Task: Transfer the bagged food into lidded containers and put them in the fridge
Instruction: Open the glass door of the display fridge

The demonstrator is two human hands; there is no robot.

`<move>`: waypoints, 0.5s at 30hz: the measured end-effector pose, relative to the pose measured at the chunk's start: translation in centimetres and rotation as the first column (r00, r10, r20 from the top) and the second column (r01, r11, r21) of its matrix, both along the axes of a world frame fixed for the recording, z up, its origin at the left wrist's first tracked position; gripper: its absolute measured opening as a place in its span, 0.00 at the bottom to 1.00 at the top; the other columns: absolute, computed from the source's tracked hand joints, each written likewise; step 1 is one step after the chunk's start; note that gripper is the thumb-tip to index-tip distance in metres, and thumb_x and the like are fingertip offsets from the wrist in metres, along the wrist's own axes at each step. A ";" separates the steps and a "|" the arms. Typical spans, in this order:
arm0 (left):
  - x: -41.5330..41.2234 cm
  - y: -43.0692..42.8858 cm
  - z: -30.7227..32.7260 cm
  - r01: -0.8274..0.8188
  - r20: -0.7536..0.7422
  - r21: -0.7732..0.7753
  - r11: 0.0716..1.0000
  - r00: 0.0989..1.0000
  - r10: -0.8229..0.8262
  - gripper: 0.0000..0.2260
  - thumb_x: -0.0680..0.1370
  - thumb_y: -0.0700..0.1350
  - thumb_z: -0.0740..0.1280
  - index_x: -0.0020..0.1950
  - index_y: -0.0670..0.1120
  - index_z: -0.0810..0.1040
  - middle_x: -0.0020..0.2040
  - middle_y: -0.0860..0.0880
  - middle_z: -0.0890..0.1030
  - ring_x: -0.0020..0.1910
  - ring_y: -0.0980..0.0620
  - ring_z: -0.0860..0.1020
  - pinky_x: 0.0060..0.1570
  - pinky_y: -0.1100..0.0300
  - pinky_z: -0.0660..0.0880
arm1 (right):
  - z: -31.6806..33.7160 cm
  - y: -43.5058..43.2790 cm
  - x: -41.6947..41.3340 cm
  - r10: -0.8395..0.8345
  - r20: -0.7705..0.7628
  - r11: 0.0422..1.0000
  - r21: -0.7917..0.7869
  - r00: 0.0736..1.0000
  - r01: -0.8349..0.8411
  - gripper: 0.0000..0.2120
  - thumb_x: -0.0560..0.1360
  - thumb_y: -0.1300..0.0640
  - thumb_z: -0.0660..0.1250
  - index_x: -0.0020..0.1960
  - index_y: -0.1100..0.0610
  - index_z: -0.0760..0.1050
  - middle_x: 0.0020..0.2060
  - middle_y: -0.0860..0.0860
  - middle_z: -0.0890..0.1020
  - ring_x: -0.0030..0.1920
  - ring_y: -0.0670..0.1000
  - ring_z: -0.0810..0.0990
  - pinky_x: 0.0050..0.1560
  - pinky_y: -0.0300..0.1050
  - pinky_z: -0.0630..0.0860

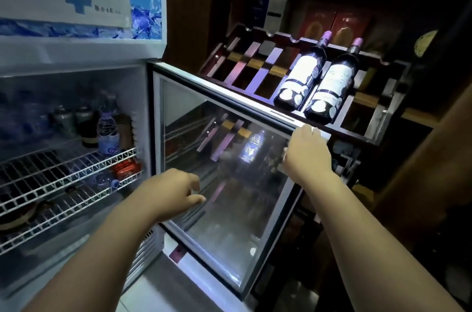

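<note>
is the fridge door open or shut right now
Open. The glass door stands angled out from the fridge, leaving its wire shelves exposed; the right hand grips the door's far edge.

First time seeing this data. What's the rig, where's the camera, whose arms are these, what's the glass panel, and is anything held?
There is no machine here. A person works bare-handed, and the single picture comes from a wide-angle camera on their head, looking forward and down, so both arms reach in from the bottom edge. The glass panel is the fridge door, standing open. The right hand grips its far edge. The left hand is in front of the glass with fingers loosely curled, holding nothing; whether it touches the glass I cannot tell. Inside the fridge, at left, are wire shelves with a water bottle. Right of the door, a wooden rack carries two wine bottles lying down. Neither hand holds a bag or container.
</note>
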State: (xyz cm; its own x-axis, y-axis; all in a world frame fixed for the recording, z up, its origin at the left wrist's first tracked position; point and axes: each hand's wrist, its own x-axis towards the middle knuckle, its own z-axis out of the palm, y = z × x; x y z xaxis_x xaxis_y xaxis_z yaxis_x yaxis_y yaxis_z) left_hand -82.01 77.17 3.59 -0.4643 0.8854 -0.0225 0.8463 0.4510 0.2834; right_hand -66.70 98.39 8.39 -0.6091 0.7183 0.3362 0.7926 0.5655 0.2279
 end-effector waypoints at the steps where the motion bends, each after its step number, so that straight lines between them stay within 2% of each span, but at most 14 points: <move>1: -0.1 0.4 0.1 -0.011 -0.005 0.005 1.000 1.000 0.012 0.14 0.74 0.60 0.64 0.53 0.54 0.77 0.49 0.53 0.81 0.48 0.53 0.78 0.48 0.54 0.77 | 0.0 0.6 0.0 0.005 0.009 1.000 -0.008 1.000 -0.005 0.22 0.76 0.52 0.60 0.64 0.64 0.64 0.60 0.59 0.70 0.60 0.59 0.69 0.58 0.50 0.69; 5: -0.6 1.4 -0.1 -0.052 0.001 0.004 0.999 0.999 0.052 0.14 0.74 0.61 0.64 0.53 0.54 0.77 0.50 0.54 0.81 0.47 0.54 0.78 0.49 0.54 0.78 | 1.5 1.9 -0.2 -0.005 -0.003 0.995 -0.099 1.000 0.005 0.22 0.76 0.49 0.61 0.64 0.62 0.66 0.62 0.59 0.70 0.62 0.60 0.69 0.56 0.53 0.70; 7: -0.9 1.2 -0.3 -0.088 0.002 0.013 0.996 0.996 0.088 0.15 0.74 0.62 0.64 0.53 0.54 0.77 0.50 0.54 0.82 0.47 0.54 0.78 0.49 0.54 0.78 | 2.5 1.6 -0.7 0.024 -0.030 0.995 -0.096 0.999 -0.027 0.22 0.77 0.45 0.59 0.63 0.60 0.67 0.62 0.59 0.71 0.65 0.61 0.67 0.57 0.55 0.70; 9: -1.2 0.6 -0.3 -0.126 0.004 0.014 0.992 0.992 0.126 0.14 0.74 0.62 0.64 0.51 0.54 0.77 0.49 0.54 0.81 0.48 0.54 0.78 0.49 0.53 0.78 | 3.3 0.5 -1.6 0.140 -0.117 0.990 -0.016 0.983 -0.143 0.21 0.77 0.44 0.59 0.60 0.59 0.70 0.59 0.58 0.73 0.63 0.61 0.69 0.56 0.55 0.71; 11: -1.7 -0.5 -0.5 -0.187 0.017 0.009 0.982 0.982 0.187 0.13 0.74 0.61 0.64 0.51 0.54 0.77 0.49 0.54 0.81 0.47 0.54 0.77 0.49 0.54 0.77 | 3.7 -1.1 -3.3 0.314 -0.187 0.948 0.005 0.931 -0.319 0.19 0.77 0.43 0.59 0.58 0.57 0.71 0.55 0.55 0.76 0.56 0.58 0.74 0.53 0.54 0.74; 15: -2.6 -4.7 -1.3 -0.362 0.039 0.005 0.932 0.932 0.361 0.12 0.74 0.61 0.64 0.50 0.55 0.77 0.47 0.53 0.80 0.45 0.53 0.77 0.47 0.54 0.77 | 2.3 -4.4 -7.7 0.542 -0.147 0.815 -0.148 0.827 -0.561 0.17 0.76 0.41 0.59 0.54 0.53 0.71 0.49 0.52 0.79 0.49 0.56 0.78 0.48 0.54 0.77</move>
State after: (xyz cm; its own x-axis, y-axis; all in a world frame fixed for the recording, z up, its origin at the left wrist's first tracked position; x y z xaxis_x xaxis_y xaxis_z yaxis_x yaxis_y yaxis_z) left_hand -84.56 72.52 2.30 -0.7521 0.6581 -0.0357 0.6156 0.7208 0.3185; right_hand -74.40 94.02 10.73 -0.8932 0.3238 0.3121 0.3477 0.9373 0.0227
